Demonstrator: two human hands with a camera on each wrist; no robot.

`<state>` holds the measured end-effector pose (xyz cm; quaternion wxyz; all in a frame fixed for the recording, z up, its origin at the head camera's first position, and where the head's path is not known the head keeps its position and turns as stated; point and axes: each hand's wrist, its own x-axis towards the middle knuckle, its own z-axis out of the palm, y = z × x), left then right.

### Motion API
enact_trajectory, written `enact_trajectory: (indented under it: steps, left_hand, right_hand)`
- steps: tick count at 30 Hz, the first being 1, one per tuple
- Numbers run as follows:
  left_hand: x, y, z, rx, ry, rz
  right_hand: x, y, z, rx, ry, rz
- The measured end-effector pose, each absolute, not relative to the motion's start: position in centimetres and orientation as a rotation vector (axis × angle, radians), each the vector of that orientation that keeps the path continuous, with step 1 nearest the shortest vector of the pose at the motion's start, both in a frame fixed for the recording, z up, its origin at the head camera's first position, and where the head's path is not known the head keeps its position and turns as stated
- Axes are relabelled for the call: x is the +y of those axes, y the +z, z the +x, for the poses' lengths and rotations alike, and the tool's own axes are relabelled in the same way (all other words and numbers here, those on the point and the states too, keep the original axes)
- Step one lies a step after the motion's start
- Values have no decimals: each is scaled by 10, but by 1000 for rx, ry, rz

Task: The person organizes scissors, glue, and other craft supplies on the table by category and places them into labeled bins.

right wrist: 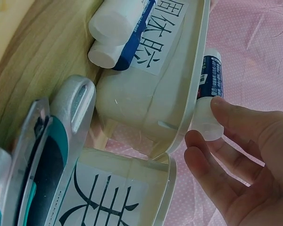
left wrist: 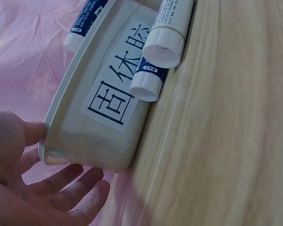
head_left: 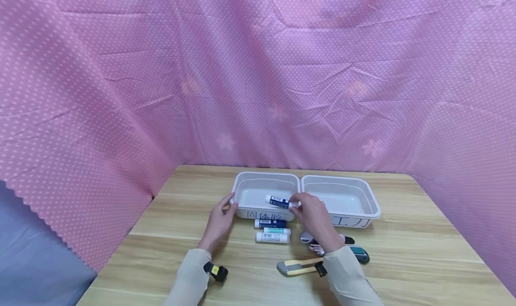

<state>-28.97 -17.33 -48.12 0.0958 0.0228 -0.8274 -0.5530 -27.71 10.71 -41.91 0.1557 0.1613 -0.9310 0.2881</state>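
My right hand [head_left: 314,214] pinches a blue-and-white glue stick [head_left: 278,201] by its white end, above the front rim of the left white plastic box [head_left: 266,174]. The right wrist view shows this glue stick [right wrist: 210,77] just beyond the rim, between thumb and fingers. At the box's left front corner, my left hand [head_left: 220,221] holds the rim, thumb on one side and fingers around the corner [left wrist: 52,155]. In front of the box lie a blue glue stick [head_left: 270,224], a green-and-white one [head_left: 277,230] and a white one [head_left: 273,238].
A second white box [head_left: 375,207] with a paper label stands close on the right. Several utility knives lie under and beside my right forearm, among them a yellow-and-grey one [head_left: 296,267] and a teal-and-black one [head_left: 360,253]. Pink dotted cloth [head_left: 302,95] hangs behind the wooden table [head_left: 153,234].
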Motion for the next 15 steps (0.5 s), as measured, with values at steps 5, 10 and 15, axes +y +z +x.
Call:
enact_trajectory:
  steps: [5, 10, 15]
  left_hand:
    - [-173, -480, -290, -2440, -1659, 52]
    - [-174, -480, -289, -2431, -1663, 55]
    - [-174, -480, -289, -2431, -1665, 61]
  right_hand:
    - [108, -417, -275, -2652, 800, 458]
    - [108, -416, -275, -2650, 801, 466]
    - [107, -418, -276, -2628, 790, 488]
